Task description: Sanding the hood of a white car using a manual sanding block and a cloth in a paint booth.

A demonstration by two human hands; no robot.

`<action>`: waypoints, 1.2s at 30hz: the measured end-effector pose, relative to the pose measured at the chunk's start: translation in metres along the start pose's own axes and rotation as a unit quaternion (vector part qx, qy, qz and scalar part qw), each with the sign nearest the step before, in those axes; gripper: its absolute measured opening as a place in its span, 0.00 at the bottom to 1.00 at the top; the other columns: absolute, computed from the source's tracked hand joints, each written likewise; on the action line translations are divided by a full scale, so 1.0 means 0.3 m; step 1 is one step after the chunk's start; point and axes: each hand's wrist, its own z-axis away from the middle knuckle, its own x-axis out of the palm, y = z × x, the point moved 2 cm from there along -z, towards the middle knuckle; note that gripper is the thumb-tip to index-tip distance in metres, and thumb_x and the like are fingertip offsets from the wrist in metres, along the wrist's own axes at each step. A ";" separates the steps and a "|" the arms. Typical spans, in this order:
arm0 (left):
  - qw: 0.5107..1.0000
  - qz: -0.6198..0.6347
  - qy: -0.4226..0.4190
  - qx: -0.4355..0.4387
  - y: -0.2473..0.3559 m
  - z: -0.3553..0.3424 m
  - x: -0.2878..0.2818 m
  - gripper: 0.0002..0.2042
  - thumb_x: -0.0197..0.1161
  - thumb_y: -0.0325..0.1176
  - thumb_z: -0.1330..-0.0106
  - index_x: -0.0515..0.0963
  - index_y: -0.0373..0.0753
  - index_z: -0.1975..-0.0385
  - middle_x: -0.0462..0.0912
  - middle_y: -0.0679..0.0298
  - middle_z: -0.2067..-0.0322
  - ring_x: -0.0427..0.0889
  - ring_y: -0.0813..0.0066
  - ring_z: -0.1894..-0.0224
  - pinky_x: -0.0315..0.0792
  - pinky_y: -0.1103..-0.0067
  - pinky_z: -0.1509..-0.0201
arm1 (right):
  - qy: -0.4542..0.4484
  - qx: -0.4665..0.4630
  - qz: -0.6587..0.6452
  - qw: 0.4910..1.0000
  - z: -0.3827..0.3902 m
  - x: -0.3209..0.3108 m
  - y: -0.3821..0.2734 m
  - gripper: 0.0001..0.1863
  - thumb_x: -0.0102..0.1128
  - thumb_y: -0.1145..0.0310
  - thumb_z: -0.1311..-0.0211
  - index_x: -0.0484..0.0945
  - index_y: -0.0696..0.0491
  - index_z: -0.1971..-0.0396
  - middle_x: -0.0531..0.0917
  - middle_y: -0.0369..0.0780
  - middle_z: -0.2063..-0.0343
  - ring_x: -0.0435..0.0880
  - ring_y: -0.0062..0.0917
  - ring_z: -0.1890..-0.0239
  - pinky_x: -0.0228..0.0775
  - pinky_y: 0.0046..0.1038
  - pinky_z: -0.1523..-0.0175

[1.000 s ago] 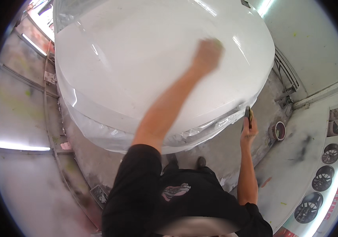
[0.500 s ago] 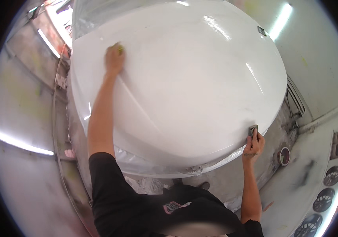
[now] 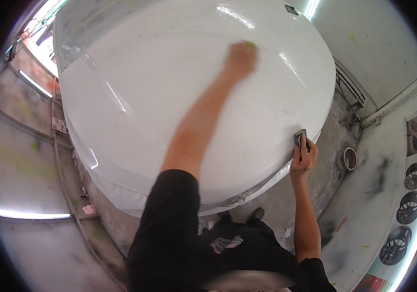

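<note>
A large, glossy white car hood (image 3: pixel 169 97) fills the middle of the view. My left hand (image 3: pixel 242 59), blurred by motion, is on its far right half with the arm stretched across the panel. A small yellow-green wad (image 3: pixel 251 44) shows at its fingertips; the fingers hide most of it, and I cannot tell whether it is cloth or sponge. At the right edge of the hood, my right hand (image 3: pixel 305 156) pinches a folded grey piece of sandpaper (image 3: pixel 300 138), held against or just above the surface.
Clear plastic sheeting (image 3: pixel 120 197) hangs along the hood's near edge. A round bucket (image 3: pixel 349 159) stands on the floor at right, below a metal rack (image 3: pixel 350 85). Paint-stained panels (image 3: pixel 18 141) line the left side. A wheel poster (image 3: pixel 408 207) is on the right wall.
My left hand has swept right across the hood with the yellow-green wad, from the left side to the far right half. My right hand stays by the right edge. The view has shifted.
</note>
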 end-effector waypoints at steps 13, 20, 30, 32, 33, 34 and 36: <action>0.965 0.131 0.156 -0.165 -0.923 0.304 -0.324 0.24 0.56 0.30 0.24 0.78 0.40 0.28 0.81 0.47 0.32 0.79 0.45 0.31 0.73 0.57 0.24 | 0.010 0.008 -0.008 1.000 0.009 -0.016 0.034 0.28 0.73 0.79 0.38 0.87 0.59 0.36 0.86 0.52 0.44 0.85 0.49 0.44 0.78 0.43 0.39; 0.960 -0.059 0.035 -0.273 -1.264 0.215 -0.243 0.23 0.61 0.51 0.20 0.82 0.48 0.32 0.85 0.50 0.39 0.83 0.47 0.35 0.77 0.56 0.30 | 0.020 -0.001 0.000 1.000 0.001 -0.017 0.012 0.30 0.76 0.79 0.46 0.89 0.58 0.39 0.86 0.50 0.45 0.86 0.45 0.50 0.81 0.40 0.46; 0.985 0.110 0.050 0.127 -0.006 -0.308 0.222 0.15 0.60 0.38 0.20 0.85 0.41 0.41 0.89 0.57 0.43 0.82 0.52 0.36 0.77 0.60 0.29 | -0.024 0.043 -0.030 0.998 -0.020 -0.020 -0.021 0.31 0.78 0.79 0.47 0.88 0.55 0.39 0.86 0.47 0.44 0.86 0.44 0.49 0.81 0.41 0.45; 0.968 0.118 0.033 0.217 0.310 -0.243 0.207 0.14 0.58 0.32 0.25 0.85 0.40 0.45 0.89 0.55 0.46 0.83 0.54 0.37 0.77 0.60 0.32 | 0.013 0.048 -0.035 0.998 -0.026 -0.030 -0.024 0.31 0.78 0.78 0.46 0.88 0.54 0.38 0.86 0.47 0.44 0.85 0.45 0.49 0.81 0.42 0.45; 0.945 0.156 0.073 0.278 0.459 -0.184 0.179 0.11 0.60 0.31 0.26 0.84 0.39 0.50 0.88 0.55 0.49 0.84 0.53 0.41 0.78 0.59 0.35 | 0.011 0.047 -0.048 0.998 -0.026 -0.034 -0.024 0.30 0.78 0.78 0.45 0.88 0.54 0.38 0.86 0.48 0.43 0.85 0.45 0.49 0.80 0.42 0.45; 0.943 0.155 0.070 0.284 0.582 -0.117 0.150 0.08 0.62 0.31 0.27 0.83 0.38 0.54 0.88 0.55 0.52 0.85 0.53 0.45 0.79 0.58 0.39 | -0.022 0.047 -0.062 0.997 -0.023 -0.036 -0.020 0.30 0.77 0.78 0.44 0.88 0.54 0.38 0.85 0.48 0.43 0.85 0.46 0.49 0.80 0.42 0.44; 0.943 0.144 -0.040 0.298 0.782 0.000 0.094 0.09 0.62 0.26 0.29 0.83 0.38 0.53 0.87 0.53 0.53 0.84 0.51 0.44 0.78 0.56 0.37 | -0.014 0.057 -0.085 0.995 0.006 -0.061 0.011 0.29 0.76 0.79 0.40 0.87 0.54 0.36 0.85 0.49 0.42 0.85 0.47 0.46 0.80 0.41 0.42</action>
